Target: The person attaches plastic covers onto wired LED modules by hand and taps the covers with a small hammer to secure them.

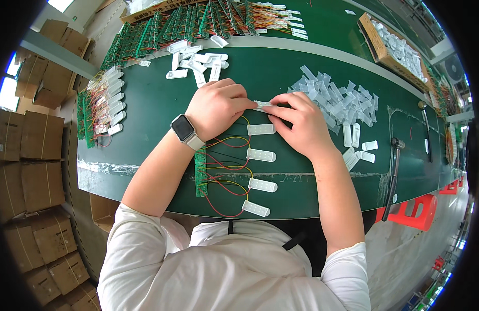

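Note:
My left hand (221, 105) and my right hand (303, 123) meet above the green table, fingertips pinched on the two ends of a small white plastic casing (262, 105). The fingers partly cover it. Below my hands lies a narrow green circuit board (200, 175), its upper end near my left wrist. Red, yellow and black wires run from the board to a column of white casings (261, 155) with rows of small dots. The topmost wired casing (261, 129) rests just under my right fingertips.
Clear plastic pieces (332, 98) are heaped at right, with loose white covers (356, 136) beside them. More white casings (192, 61) lie beyond my left hand. Wired boards stand in rows (182, 26) at the back and left (86, 116). A hammer (394, 173) lies near the right edge.

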Available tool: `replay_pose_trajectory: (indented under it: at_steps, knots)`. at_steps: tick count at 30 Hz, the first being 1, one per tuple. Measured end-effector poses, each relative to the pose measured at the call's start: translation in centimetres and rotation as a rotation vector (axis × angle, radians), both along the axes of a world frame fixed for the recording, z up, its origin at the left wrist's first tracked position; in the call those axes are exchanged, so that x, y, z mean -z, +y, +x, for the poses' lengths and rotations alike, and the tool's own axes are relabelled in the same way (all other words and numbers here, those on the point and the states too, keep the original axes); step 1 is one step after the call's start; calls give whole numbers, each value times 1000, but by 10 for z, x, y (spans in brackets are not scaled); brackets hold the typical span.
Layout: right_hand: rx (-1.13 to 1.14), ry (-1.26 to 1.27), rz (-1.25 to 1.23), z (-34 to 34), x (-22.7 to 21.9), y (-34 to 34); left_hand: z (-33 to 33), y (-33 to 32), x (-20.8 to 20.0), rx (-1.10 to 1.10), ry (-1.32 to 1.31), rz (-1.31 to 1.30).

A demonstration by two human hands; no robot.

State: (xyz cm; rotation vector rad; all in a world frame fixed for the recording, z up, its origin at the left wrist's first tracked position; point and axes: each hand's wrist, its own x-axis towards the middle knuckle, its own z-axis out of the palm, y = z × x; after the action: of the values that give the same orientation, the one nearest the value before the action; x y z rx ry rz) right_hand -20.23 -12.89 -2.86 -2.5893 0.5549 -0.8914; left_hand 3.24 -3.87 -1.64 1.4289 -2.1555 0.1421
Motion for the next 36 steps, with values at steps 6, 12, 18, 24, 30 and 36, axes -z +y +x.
replay_pose_trajectory:
  at_steps: [6,12,18,24,30,36]
  knots:
    - [0,25,-18,3,5,0,1,0,1,2,0,29]
    - [15,-79,-40,9,8,1,5,-1,7,23,56,38]
    - [-45,-31,18,5,11,-4,8,-2,6,26,90,82]
    - [-55,-48,-57,4,9,-6,7,-3,3,-23,118,153]
    - [-76,-26,-30,6,7,-6,6,0,1,-114,126,223]
    - [-91,-23,-39,6,10,-7,5,1,2,-165,143,234]
